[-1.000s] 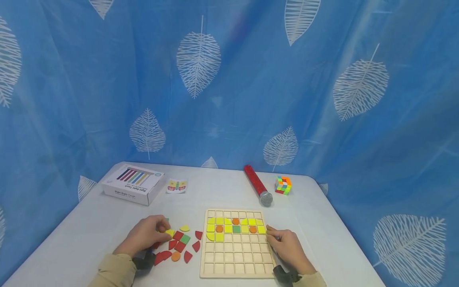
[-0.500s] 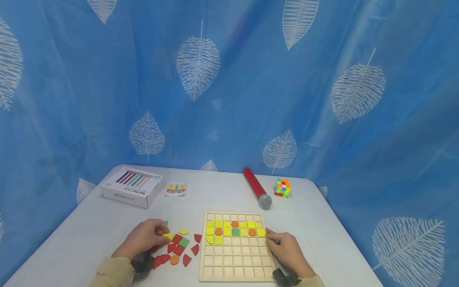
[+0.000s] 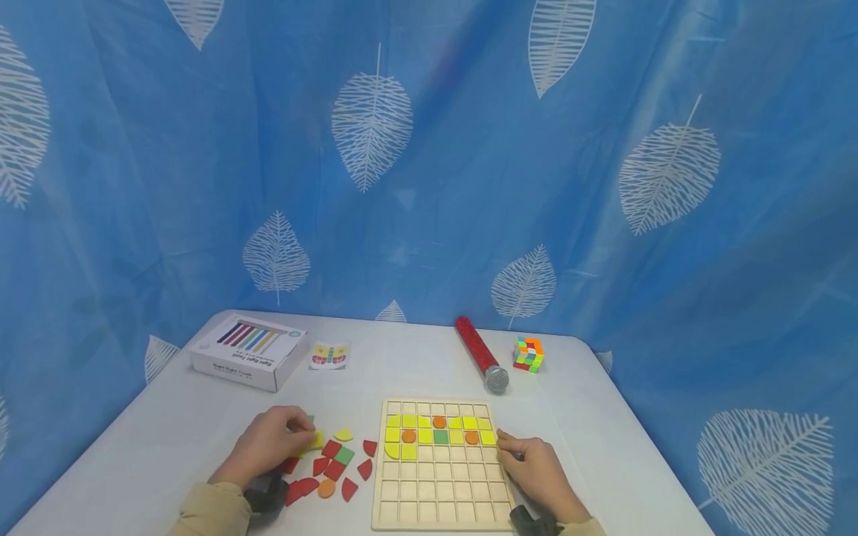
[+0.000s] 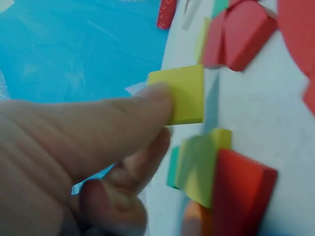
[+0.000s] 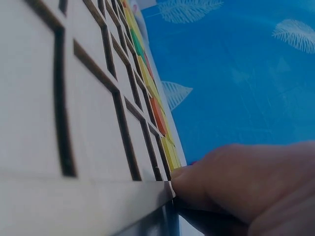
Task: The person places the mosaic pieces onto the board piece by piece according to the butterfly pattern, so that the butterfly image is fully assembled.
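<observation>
My left hand (image 3: 271, 441) pinches a yellow square tile (image 4: 187, 93) between thumb and fingers, raised above loose tiles at the left. Below it in the left wrist view lie a red tile (image 4: 243, 191) and a yellow-green tile (image 4: 197, 169). To the right of this hand, red, green, yellow and orange pieces are scattered, among them an orange disc (image 3: 326, 488). The wooden grid board (image 3: 436, 491) has yellow, orange and green pieces set in its upper rows. My right hand (image 3: 536, 469) grips the board's right edge, its thumb (image 5: 197, 184) on the rim; its other fingers are mostly hidden.
Toward the back left are a white box (image 3: 248, 351) and a small pattern card (image 3: 330, 356). A red microphone (image 3: 477, 346) and a puzzle cube (image 3: 529, 354) lie at the back right. A blue leaf-print curtain (image 3: 429, 186) surrounds the white table (image 3: 603, 447).
The yellow tile in my left hand has risen slightly and moved a little to the left, with the fingers around it. My right hand stays at the board's edge. The head view has tilted slightly upward.
</observation>
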Action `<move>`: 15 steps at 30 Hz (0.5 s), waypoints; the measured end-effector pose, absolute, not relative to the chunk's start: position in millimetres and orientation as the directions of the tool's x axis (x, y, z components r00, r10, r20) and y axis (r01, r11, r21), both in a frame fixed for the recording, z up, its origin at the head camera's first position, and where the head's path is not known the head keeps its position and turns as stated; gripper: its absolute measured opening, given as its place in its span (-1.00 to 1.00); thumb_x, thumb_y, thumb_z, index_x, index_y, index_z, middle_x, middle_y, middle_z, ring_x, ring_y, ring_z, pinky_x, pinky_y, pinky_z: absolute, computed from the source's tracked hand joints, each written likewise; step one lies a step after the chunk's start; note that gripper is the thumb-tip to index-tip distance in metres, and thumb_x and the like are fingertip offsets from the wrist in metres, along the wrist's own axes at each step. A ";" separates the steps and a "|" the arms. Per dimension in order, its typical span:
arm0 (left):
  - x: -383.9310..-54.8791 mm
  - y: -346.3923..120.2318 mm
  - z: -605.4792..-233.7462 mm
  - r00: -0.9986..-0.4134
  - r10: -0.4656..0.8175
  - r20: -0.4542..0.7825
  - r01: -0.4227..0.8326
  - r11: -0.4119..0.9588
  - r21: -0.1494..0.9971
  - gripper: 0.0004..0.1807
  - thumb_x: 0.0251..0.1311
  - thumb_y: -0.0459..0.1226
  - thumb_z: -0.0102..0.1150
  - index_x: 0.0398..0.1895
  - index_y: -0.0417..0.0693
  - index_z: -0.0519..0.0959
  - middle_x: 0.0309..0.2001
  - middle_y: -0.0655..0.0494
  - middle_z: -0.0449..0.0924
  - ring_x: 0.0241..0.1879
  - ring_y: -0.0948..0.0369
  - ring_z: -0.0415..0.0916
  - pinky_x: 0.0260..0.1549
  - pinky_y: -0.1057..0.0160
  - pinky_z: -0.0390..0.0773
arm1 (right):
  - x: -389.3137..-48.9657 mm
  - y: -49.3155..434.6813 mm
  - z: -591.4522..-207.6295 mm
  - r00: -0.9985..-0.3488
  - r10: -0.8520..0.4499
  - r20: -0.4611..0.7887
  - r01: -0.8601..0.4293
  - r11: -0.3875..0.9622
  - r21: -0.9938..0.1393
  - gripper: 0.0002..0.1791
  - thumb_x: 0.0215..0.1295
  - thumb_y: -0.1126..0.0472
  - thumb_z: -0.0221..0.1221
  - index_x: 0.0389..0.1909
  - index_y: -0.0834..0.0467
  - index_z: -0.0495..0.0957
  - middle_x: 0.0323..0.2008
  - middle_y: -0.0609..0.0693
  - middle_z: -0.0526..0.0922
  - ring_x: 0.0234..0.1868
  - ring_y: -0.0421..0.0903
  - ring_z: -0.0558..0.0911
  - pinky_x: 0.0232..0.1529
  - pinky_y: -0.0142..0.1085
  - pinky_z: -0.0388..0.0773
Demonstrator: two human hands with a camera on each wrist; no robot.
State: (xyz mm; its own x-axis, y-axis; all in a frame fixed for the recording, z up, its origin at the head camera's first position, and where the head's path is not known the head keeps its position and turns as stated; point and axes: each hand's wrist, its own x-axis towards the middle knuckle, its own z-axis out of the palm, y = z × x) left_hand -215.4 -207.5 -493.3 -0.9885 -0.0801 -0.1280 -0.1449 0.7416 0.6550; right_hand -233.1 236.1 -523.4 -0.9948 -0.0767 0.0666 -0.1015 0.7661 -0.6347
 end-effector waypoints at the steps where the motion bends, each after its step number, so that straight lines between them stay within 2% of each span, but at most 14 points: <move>1: -216.1 -206.8 -493.3 -0.990 -0.084 -0.115 -0.140 0.735 0.663 -0.80 0.17 -0.10 0.48 -0.24 0.05 0.69 -0.24 0.18 0.65 -0.23 0.17 0.50 -0.11 0.01 0.59 | -232.9 236.2 -522.8 -0.995 -0.075 0.062 -0.097 0.767 -0.634 -0.76 0.28 0.16 0.35 -0.07 0.09 0.78 0.20 0.00 0.69 0.24 0.15 0.65 0.20 0.11 0.54; 4: -217.4 -199.2 -493.9 -0.992 -0.097 -0.083 -0.128 0.691 0.712 -0.79 0.18 -0.09 0.47 -0.22 0.05 0.70 -0.24 0.18 0.66 -0.27 0.17 0.50 -0.22 0.09 0.61 | -233.5 236.2 -522.4 -0.996 -0.074 0.055 -0.092 0.768 -0.634 -0.75 0.27 0.18 0.35 -0.05 0.10 0.77 0.20 -0.01 0.68 0.24 0.14 0.65 0.20 0.11 0.54; 8: -214.5 -175.5 -492.9 -0.996 -0.078 -0.035 -0.077 0.636 0.768 -0.87 0.17 -0.18 0.48 -0.27 0.06 0.71 -0.30 0.21 0.67 -0.33 0.19 0.49 -0.36 0.21 0.52 | -234.8 236.0 -522.5 -0.995 -0.082 0.055 -0.098 0.771 -0.630 -0.74 0.27 0.19 0.35 -0.03 0.11 0.76 0.21 0.00 0.68 0.25 0.14 0.64 0.20 0.11 0.54; 15: -209.4 -124.0 -491.4 -0.998 0.062 -0.011 0.030 0.619 0.785 -0.92 0.14 -0.23 0.48 -0.35 0.11 0.73 -0.37 0.27 0.66 -0.32 0.21 0.48 -0.29 0.21 0.49 | -233.9 235.5 -522.9 -0.995 -0.080 0.051 -0.094 0.773 -0.627 -0.75 0.26 0.19 0.35 -0.05 0.11 0.77 0.20 0.01 0.68 0.24 0.14 0.65 0.20 0.11 0.54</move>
